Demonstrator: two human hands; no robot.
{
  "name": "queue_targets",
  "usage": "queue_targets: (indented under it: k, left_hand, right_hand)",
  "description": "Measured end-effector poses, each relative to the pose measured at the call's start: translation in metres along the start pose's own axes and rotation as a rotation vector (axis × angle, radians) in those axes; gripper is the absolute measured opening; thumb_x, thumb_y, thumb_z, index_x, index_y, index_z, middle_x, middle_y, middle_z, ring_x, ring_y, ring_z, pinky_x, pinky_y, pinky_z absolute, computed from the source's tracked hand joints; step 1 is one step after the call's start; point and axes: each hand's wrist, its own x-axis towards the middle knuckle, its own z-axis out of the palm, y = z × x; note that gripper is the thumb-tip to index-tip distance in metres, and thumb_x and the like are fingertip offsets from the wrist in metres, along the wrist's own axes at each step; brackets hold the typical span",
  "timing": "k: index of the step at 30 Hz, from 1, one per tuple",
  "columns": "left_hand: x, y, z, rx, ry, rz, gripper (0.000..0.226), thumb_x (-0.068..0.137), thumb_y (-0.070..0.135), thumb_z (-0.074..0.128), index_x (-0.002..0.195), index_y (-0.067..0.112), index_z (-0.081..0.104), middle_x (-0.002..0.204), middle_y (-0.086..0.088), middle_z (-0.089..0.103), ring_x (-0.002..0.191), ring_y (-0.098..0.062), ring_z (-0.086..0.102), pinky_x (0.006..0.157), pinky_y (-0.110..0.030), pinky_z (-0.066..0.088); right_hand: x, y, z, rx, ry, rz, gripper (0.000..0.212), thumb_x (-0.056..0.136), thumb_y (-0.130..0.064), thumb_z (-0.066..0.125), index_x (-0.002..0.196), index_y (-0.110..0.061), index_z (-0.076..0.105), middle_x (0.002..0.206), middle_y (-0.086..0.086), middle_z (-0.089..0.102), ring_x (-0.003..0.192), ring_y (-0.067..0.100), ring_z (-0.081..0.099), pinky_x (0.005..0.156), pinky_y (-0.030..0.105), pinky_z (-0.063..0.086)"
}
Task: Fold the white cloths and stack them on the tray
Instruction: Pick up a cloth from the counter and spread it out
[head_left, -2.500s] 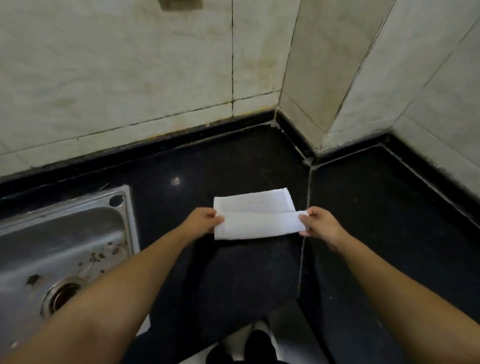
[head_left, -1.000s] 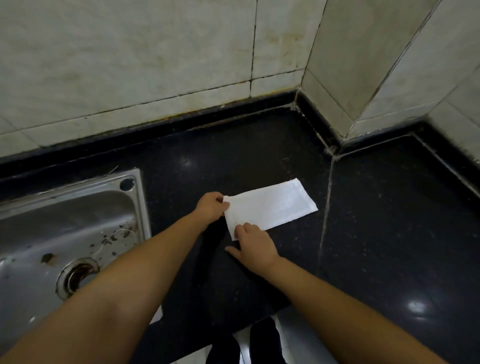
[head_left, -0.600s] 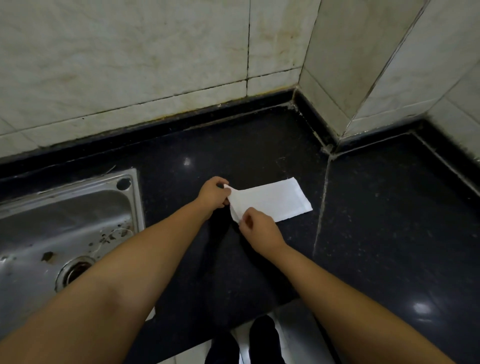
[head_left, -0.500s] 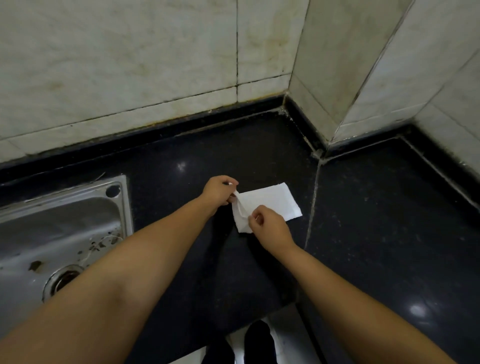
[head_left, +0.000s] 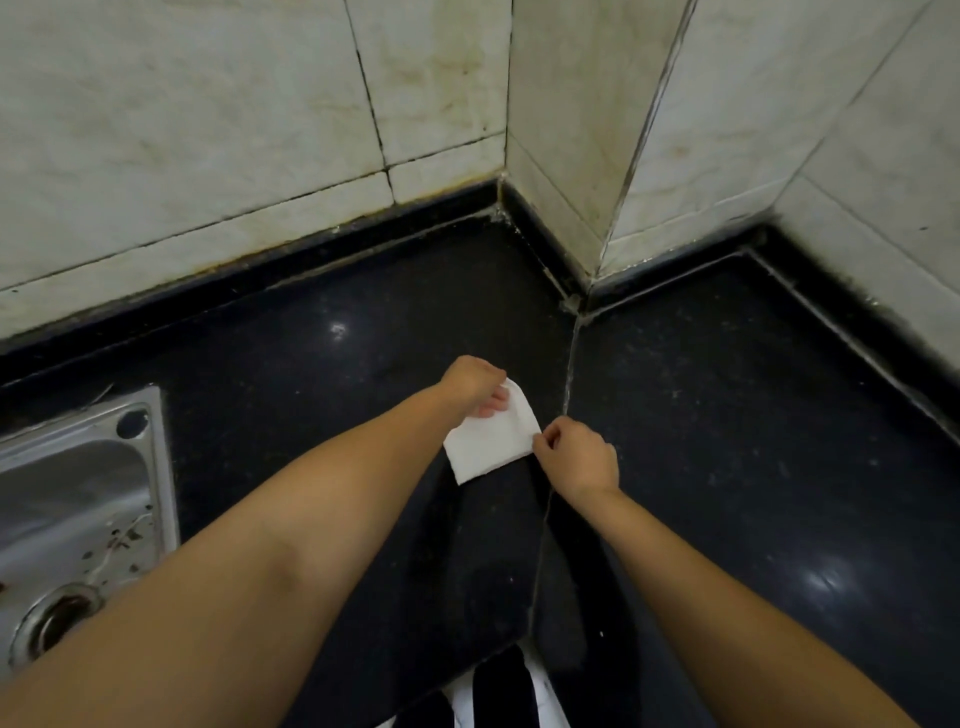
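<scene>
One white cloth (head_left: 488, 441) lies folded into a small squarish packet on the black counter (head_left: 727, 415), near the seam between two slabs. My left hand (head_left: 475, 382) pinches its far upper corner with curled fingers. My right hand (head_left: 576, 457) pinches the cloth's right edge between thumb and fingers. No tray is in view.
A steel sink (head_left: 78, 499) with a drain hole sits at the left edge of the counter. Pale tiled walls (head_left: 260, 130) close off the back and right in a corner. The counter's front edge runs below my arms, with dark shoes on the floor beneath.
Both hands carried the cloth's left end over to the right, halving the long strip into a short packet. My right hand moved from the near left edge to the right edge.
</scene>
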Motion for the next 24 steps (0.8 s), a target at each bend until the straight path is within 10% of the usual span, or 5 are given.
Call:
queue_targets:
  k: [4,8,16,24]
  left_hand:
    - [0.0,-0.009,-0.008,-0.029,0.007,0.06,0.036,0.098,0.017,0.049,0.133,0.012,0.046,0.092,-0.007,0.062,0.076,-0.015,0.064,0.067,-0.025,0.054]
    - [-0.008,-0.024,-0.031,0.128,0.307,0.196,0.009,0.097,0.02,0.048,0.099,0.012,0.05,0.094,-0.011,0.06,0.069,-0.016,0.057,0.063,-0.03,0.046]
    - [-0.024,-0.078,-0.032,0.504,0.32,0.038,0.06,0.093,0.049,0.047,0.13,0.002,0.041,0.129,-0.014,0.052,0.115,-0.03,0.055,0.087,-0.038,0.046]
    - [-0.026,-0.071,-0.031,0.176,0.378,0.086,0.015,0.095,0.024,0.051,0.097,0.009,0.054,0.099,-0.008,0.057,0.087,-0.02,0.055,0.071,-0.03,0.04]
  right_hand:
    - [0.004,-0.002,-0.005,-0.032,0.059,-0.053,0.017,0.09,-0.029,0.05,0.098,-0.016,0.057,0.105,0.005,0.06,0.098,0.024,0.057,0.091,0.04,0.045]
    - [0.019,-0.024,-0.018,0.029,0.082,-0.107,0.031,0.094,-0.025,0.047,0.12,-0.009,0.052,0.122,0.011,0.052,0.112,0.027,0.052,0.095,0.043,0.045]
    - [0.04,-0.06,0.005,-0.137,-0.039,0.021,0.051,0.094,-0.039,0.051,0.129,-0.003,0.04,0.131,0.015,0.05,0.12,0.032,0.051,0.097,0.043,0.045]
    - [0.038,-0.057,0.007,-0.011,-0.048,0.031,0.04,0.092,-0.035,0.053,0.119,-0.005,0.053,0.123,0.015,0.054,0.112,0.032,0.054,0.09,0.041,0.048]
